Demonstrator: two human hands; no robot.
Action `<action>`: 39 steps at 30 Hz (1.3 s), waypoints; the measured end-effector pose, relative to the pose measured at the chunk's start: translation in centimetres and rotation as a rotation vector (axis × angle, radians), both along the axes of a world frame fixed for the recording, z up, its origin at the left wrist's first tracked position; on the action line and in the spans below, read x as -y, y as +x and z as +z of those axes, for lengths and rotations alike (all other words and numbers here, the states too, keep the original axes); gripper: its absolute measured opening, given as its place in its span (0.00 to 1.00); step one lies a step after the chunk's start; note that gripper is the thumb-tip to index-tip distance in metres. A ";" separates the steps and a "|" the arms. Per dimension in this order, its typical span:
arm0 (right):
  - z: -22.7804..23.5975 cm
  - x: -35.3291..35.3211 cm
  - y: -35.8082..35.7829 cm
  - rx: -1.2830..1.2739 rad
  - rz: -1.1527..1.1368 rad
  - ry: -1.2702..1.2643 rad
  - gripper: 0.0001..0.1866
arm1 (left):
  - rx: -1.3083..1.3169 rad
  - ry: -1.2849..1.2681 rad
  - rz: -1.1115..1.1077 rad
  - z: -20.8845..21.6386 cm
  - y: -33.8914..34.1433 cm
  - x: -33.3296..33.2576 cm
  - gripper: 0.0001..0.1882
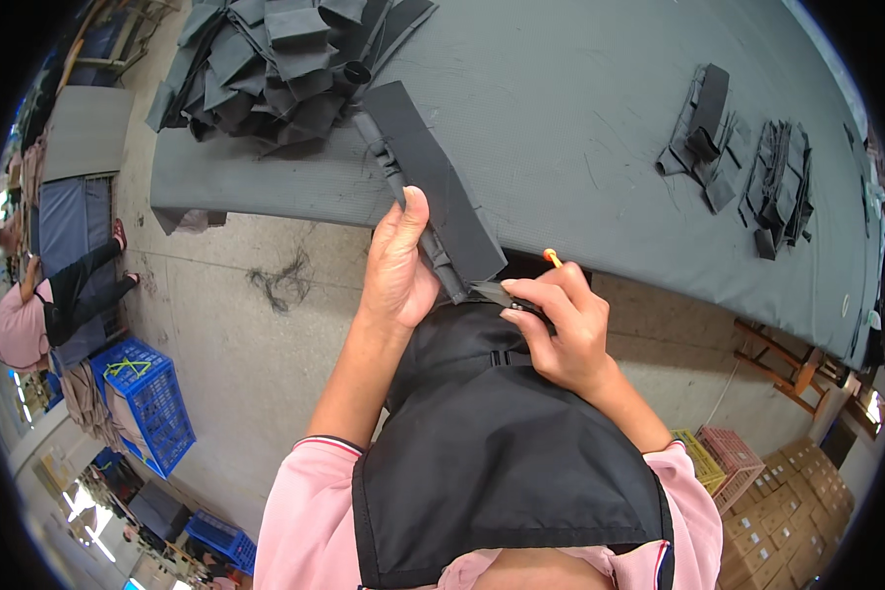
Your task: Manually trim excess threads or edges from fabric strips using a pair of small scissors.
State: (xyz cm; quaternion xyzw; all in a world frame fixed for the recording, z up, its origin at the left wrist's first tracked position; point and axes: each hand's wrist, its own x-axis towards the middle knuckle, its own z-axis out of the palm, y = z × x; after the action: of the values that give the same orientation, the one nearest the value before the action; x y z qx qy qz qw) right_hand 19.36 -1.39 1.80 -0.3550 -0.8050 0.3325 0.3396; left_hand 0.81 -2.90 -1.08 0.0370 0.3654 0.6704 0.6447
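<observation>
A long dark grey fabric strip [433, 177] slants from the table edge toward me, with a narrow folded band and a dark buckle [383, 154] along its left side. My left hand [399, 261] is closed on the band side, thumb on top. My right hand [565, 320] grips a pair of thread snips [499, 294], fingers curled round the handle. The blades point left at the strip's near end; whether they touch a thread is too small to tell. An orange tip [552, 258] sticks up behind the right fingers.
A heap of similar grey pieces [275, 74] covers the table's [551, 128] far left; two smaller piles [779, 187] lie right. Loose thread [283, 280] tangles on the floor. Left stand a blue crate [157, 408] and another person [25, 324]; right, a pink crate [728, 462] and cartons [796, 511].
</observation>
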 end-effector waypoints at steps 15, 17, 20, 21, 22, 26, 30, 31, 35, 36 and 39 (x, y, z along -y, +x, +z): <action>-0.2 -2.9 -2.6 -0.044 0.044 -0.087 0.12 | 0.155 0.154 -0.097 -0.6 -0.3 0.9 0.19; -0.6 -2.7 -2.6 -0.037 0.040 -0.044 0.12 | 0.138 0.106 -0.085 -0.5 -0.2 1.0 0.19; -0.9 -2.4 -2.5 0.004 0.025 0.132 0.12 | 0.118 0.044 -0.061 -0.4 0.0 1.0 0.19; -0.7 -2.2 -2.2 -0.038 0.001 0.150 0.12 | 0.118 0.043 -0.061 -0.2 0.0 1.0 0.19; -0.6 -1.9 -1.8 -0.077 -0.025 0.170 0.12 | 0.081 0.011 -0.060 0.1 0.1 1.0 0.17; -0.5 -1.8 -1.4 0.003 -0.028 -0.039 0.11 | 0.096 0.007 -0.016 -1.1 0.0 0.7 0.20; -0.6 -1.4 0.6 -0.044 -0.156 -0.151 0.13 | -0.037 -0.057 -0.035 0.5 0.3 0.4 0.22; -0.9 -1.4 0.9 -0.034 -0.171 -0.182 0.14 | -0.054 -0.084 -0.055 0.6 0.2 0.3 0.23; -1.0 -1.9 0.3 -0.108 -0.112 -0.103 0.15 | -0.034 -0.116 -0.098 0.4 0.2 0.4 0.24; -1.1 -1.9 0.2 -0.109 -0.115 -0.102 0.15 | -0.035 -0.116 -0.101 0.6 0.4 0.4 0.24; -1.5 -2.3 -0.1 -0.101 -0.102 -0.053 0.15 | -0.039 -0.120 -0.076 1.2 0.8 0.3 0.24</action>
State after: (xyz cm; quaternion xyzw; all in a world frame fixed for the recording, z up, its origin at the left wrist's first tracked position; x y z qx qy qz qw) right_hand 19.31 0.96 0.28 -0.3871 -0.7587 0.3534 0.3868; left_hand 1.59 -3.19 0.13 0.0251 0.4156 0.6214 0.6637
